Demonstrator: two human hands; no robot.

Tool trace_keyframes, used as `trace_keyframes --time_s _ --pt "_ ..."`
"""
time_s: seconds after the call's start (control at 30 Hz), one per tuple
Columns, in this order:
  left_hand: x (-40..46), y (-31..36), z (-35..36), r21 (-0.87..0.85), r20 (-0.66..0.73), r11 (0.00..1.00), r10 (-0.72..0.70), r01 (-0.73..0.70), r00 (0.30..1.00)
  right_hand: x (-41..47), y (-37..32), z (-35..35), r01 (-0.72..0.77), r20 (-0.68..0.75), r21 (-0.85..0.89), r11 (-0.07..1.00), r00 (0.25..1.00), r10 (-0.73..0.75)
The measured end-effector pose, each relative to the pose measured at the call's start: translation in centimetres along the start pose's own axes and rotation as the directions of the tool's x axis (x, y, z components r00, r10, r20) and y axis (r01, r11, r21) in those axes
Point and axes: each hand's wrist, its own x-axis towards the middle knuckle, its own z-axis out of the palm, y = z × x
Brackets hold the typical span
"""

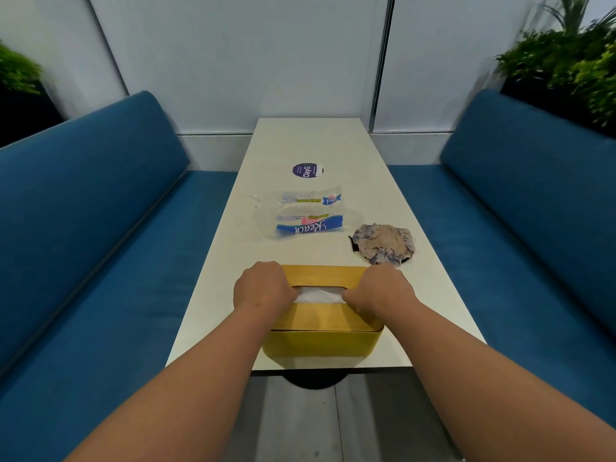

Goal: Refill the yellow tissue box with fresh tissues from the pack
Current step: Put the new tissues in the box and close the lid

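Observation:
The yellow tissue box [321, 343] stands at the near end of the white table [310, 145]. Its tan lid [320, 315] lies on top, with white tissue [320, 295] showing through the slot. My left hand [261, 290] is closed over the lid's left end and my right hand [380, 291] over its right end, fingertips at the slot's edges. Two clear plastic tissue packs with blue "Reach" labels [300, 213] lie flattened and empty-looking in the middle of the table, beyond the box.
A crumpled patterned cloth [383, 243] lies right of the packs. A round purple sticker [308, 170] sits farther back. Blue benches [100, 245] flank the table, with plants [566, 61] behind their backrests.

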Motion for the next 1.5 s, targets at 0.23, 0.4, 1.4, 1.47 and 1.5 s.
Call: trace_keyframes --time_s 0.23,0.4,1.4,1.47,1.5 --pt "0.2 -0.1 0.4 0.03 0.003 0.999 0.018 -0.018 1.0 0.2 0.0 0.1 0.014 0.008 -0.023 1.0 1.0 -0.014" --pt "0.3 -0.2 0.5 0.046 0.003 0.999 0.023 -0.023 1.0 0.3 0.0 0.2 0.01 0.02 -0.018 1.0 1.0 -0.01" --pt "0.8 -0.7 1.6 -0.01 -0.049 0.995 0.101 -0.102 0.994 -0.7 -0.1 1.3 0.399 -0.126 -0.094 0.912 0.904 -0.409" --pt "0.8 -0.8 1.6 -0.012 -0.046 0.994 0.108 -0.109 0.993 -0.8 -0.1 1.6 0.401 -0.099 -0.108 0.909 0.906 -0.412" --pt "0.9 -0.9 1.7 -0.014 -0.044 0.994 0.111 -0.112 0.993 -0.8 0.0 1.7 0.406 -0.085 -0.103 0.908 0.906 -0.414"
